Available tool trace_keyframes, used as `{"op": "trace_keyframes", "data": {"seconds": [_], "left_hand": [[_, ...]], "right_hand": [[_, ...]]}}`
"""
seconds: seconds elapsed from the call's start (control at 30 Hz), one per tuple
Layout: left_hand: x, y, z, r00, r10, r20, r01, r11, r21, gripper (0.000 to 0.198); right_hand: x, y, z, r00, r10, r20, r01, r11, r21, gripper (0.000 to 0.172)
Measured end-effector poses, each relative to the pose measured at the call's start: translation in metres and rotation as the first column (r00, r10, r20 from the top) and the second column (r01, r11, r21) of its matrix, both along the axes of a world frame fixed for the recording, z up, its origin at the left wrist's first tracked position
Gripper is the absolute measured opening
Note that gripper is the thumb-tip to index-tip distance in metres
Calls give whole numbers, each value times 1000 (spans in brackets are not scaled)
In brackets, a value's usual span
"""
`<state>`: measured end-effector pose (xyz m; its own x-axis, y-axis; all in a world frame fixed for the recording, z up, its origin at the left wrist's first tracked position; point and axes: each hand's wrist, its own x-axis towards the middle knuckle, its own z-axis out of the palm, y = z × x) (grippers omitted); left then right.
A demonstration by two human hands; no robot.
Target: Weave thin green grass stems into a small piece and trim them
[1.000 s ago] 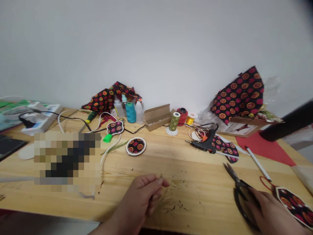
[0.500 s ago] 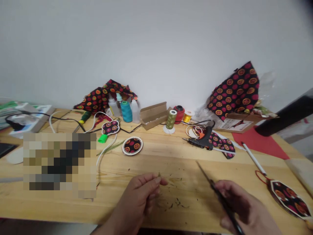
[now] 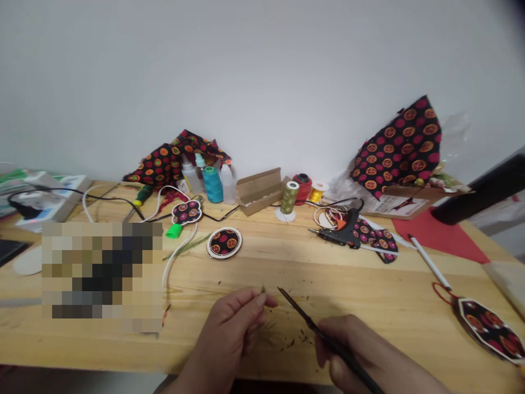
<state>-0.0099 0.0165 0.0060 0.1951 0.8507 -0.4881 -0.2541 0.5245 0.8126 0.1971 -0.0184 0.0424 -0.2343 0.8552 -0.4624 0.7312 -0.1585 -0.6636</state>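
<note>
My left hand (image 3: 232, 328) hovers low over the wooden table (image 3: 369, 284) near its front edge, fingers pinched on a bundle of thin olive-green thread whose tip pokes up by the thumb. My right hand (image 3: 356, 350) grips black scissors (image 3: 311, 327) by the handles. Their closed blades slant up and left, the tip a few centimetres right of the pinched thread. Short thread clippings (image 3: 293, 339) lie on the wood between both hands.
Behind stand an olive thread spool (image 3: 289, 198), a teal spool (image 3: 213, 185), red and gold spools, small bottles and a cardboard box (image 3: 259, 190). A round fabric disc (image 3: 223, 242), a black glue gun (image 3: 342, 232), a white pen (image 3: 429, 261), patterned fabric (image 3: 400, 148) and an octagonal fabric piece (image 3: 490, 328) lie around.
My right hand lifted the scissors from the table at the right and carried them left, toward the thread in my left hand. My left hand stayed about where it was.
</note>
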Motion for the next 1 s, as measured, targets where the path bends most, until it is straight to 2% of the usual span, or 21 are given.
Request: {"op": "trace_keyframes", "data": {"seconds": [0.1,0.2,0.4,0.7,0.9,1.0], "left_hand": [[0,-1,1,999,-28,-28,29,999,39,22],[1,-3,3,996,-60,-60,65,995,78,20],[3,-5,5,990,-141,-5,141,987,76,18],[0,-6,1,989,-141,-51,144,988,58,20],[-1,-7,2,985,-158,-63,163,984,70,20],[1,-5,5,985,-157,-66,161,984,75,20]], "right_hand": [[8,2,-15,998,43,-41,-44,999,-10,20],[6,7,-22,987,100,-129,-103,994,-17,22],[-7,17,-16,961,150,-231,-155,988,-6,20],[-10,21,-21,931,148,-333,-175,983,-54,39],[-11,25,-13,908,118,-403,-173,980,-102,33],[-11,26,-12,897,131,-423,-177,982,-71,29]]}}
